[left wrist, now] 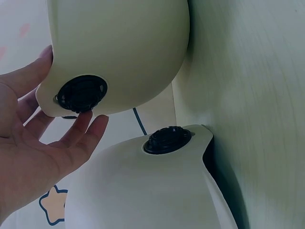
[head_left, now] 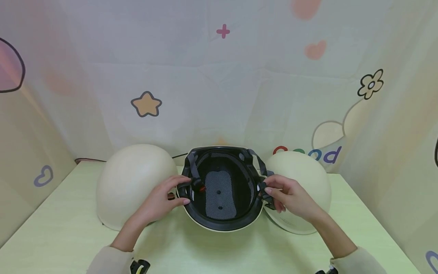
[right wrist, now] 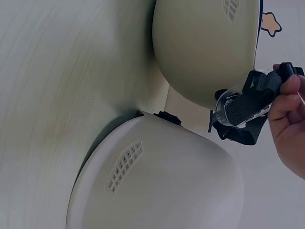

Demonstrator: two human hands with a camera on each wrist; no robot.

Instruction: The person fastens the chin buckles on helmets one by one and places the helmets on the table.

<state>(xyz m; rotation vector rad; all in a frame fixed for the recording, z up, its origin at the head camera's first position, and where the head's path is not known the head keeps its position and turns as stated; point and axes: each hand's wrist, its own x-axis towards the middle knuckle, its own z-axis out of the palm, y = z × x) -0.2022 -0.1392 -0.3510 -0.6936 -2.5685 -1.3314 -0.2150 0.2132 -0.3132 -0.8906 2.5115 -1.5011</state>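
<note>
An upturned cream helmet (head_left: 220, 224) stands in the middle, its black padded lining (head_left: 219, 182) facing me. My left hand (head_left: 161, 198) grips its left rim, thumb and fingers spread round the edge. In the left wrist view, fingertips touch near a round black knob (left wrist: 82, 94) on the shell. At the right rim, my right hand (head_left: 292, 196) pinches a black chin strap (right wrist: 248, 107), folded into a bunch with a piece of clear plastic about it. Another strap (head_left: 193, 165) with a black and red buckle (head_left: 198, 185) hangs inside the left rim.
Two more cream helmets sit dome up on the pale table (head_left: 164, 251), one at left (head_left: 137, 179) and one at right (head_left: 304, 182), both close to the middle helmet. A printed curtain (head_left: 205, 91) hangs behind and along both sides.
</note>
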